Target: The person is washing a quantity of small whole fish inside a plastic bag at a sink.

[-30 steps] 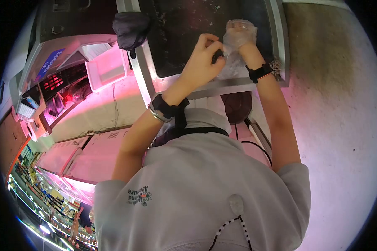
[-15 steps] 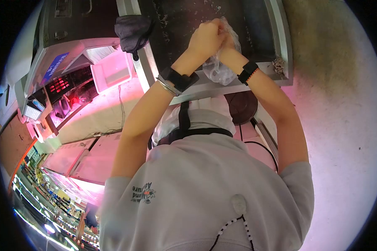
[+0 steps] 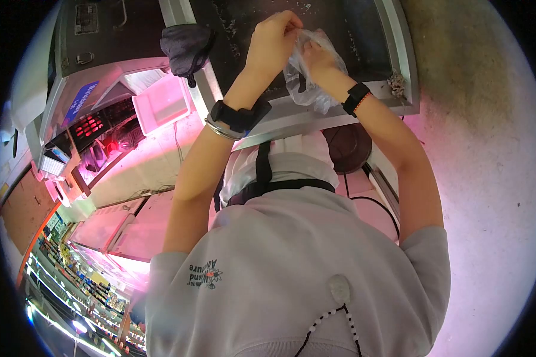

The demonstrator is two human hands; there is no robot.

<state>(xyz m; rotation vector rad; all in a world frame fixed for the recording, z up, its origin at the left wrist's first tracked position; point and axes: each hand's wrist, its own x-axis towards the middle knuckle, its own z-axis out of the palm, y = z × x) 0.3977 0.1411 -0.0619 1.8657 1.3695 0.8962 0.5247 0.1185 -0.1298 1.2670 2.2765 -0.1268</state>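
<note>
Both hands meet on the bag (image 3: 307,74) above the tray (image 3: 399,53): left hand (image 3: 272,41) pinches its upper edge, right hand (image 3: 315,59) sits inside, grasping the film.

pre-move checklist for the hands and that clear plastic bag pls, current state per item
1. Left hand grips the clear plastic bag at its top edge: ok.
2. Right hand on the bag: ok, partly wrapped in the film.
3. Bag mouth open: cannot tell.
4. Bag contents: cannot tell, film crumpled.
5. Bag held over the dark metal-framed tray: ok.
6. Dark cloth at the tray corner, apart from both hands: ok.
</note>
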